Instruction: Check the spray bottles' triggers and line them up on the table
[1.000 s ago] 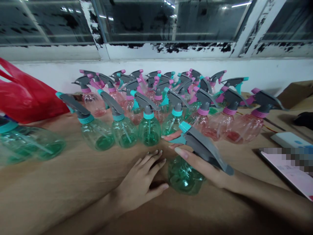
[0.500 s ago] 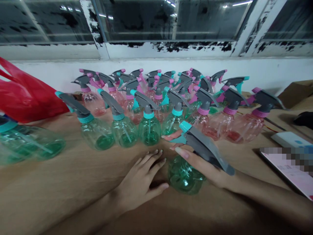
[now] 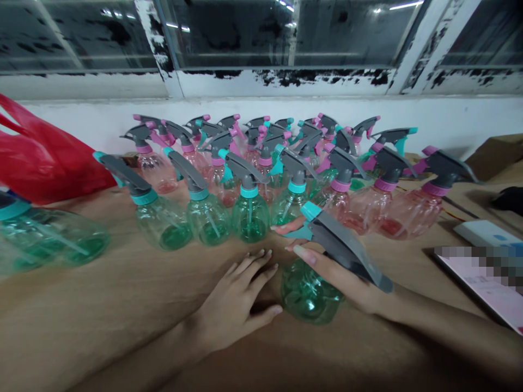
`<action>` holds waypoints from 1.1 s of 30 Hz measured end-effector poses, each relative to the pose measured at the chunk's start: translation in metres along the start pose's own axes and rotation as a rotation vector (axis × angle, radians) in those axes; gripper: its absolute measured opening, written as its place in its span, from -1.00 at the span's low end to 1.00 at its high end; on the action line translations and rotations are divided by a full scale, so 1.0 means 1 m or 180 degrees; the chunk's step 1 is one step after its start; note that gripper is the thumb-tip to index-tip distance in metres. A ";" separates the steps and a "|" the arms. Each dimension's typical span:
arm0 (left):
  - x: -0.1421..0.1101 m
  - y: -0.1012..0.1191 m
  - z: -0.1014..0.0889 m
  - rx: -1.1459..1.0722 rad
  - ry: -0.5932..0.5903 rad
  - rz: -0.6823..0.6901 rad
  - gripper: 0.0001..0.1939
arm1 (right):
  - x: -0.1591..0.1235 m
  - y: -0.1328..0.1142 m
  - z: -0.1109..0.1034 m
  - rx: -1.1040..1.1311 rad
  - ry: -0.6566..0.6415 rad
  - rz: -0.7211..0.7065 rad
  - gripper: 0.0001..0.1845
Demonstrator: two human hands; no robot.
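My right hand [image 3: 347, 275] is wrapped round the neck of a green spray bottle [image 3: 311, 299] with a grey and turquoise trigger head, a finger by the trigger. The bottle stands at the near side of the table, its nozzle toward the far left; its collar is hidden by the hand. Just left of it, my left hand [image 3: 237, 302] lies flat on the wooden table [image 3: 134, 305], fingers spread, holding nothing. Beyond the hands is a front row of spray bottles, among them a green bottle [image 3: 250, 218] and a pink bottle [image 3: 412, 212].
Several more pink and green spray bottles crowd behind, against the white wall. Left are a red plastic bag [image 3: 49, 158] and a green bottle [image 3: 81, 239]. Right are a phone-like flat object [image 3: 474, 286], a white box [image 3: 486, 234] and a cardboard box [image 3: 496, 158].
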State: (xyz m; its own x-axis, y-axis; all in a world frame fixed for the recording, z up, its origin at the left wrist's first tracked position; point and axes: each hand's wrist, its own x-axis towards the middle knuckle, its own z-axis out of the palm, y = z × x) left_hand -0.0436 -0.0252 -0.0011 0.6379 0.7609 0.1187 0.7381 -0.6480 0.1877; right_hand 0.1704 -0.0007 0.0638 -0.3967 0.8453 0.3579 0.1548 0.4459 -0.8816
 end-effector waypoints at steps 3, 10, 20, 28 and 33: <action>0.000 -0.001 0.001 0.0007 0.0002 0.0003 -0.38 | 0.000 -0.001 0.000 -0.0041 0.0022 -0.0023 -0.74; 0.000 0.000 0.000 0.0031 -0.0072 -0.0020 -0.37 | -0.001 -0.010 -0.002 -0.0092 0.0012 -0.0001 -0.77; -0.001 0.000 0.000 0.0009 -0.0028 -0.0018 -0.37 | -0.001 -0.011 -0.004 -0.0046 -0.0160 0.0191 -0.80; -0.001 0.000 0.000 -0.0022 -0.0015 0.0005 -0.37 | -0.006 0.002 -0.004 -0.0132 0.0101 -0.0018 -0.80; -0.001 0.000 0.001 0.0010 -0.0034 -0.0026 -0.38 | -0.007 -0.002 -0.005 -0.0239 -0.0091 0.0031 -0.78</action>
State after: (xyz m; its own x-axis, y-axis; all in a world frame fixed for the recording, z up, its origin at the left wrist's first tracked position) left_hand -0.0439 -0.0258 -0.0018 0.6342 0.7657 0.1066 0.7439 -0.6420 0.1857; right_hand 0.1777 -0.0055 0.0645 -0.4203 0.8415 0.3394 0.2260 0.4594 -0.8590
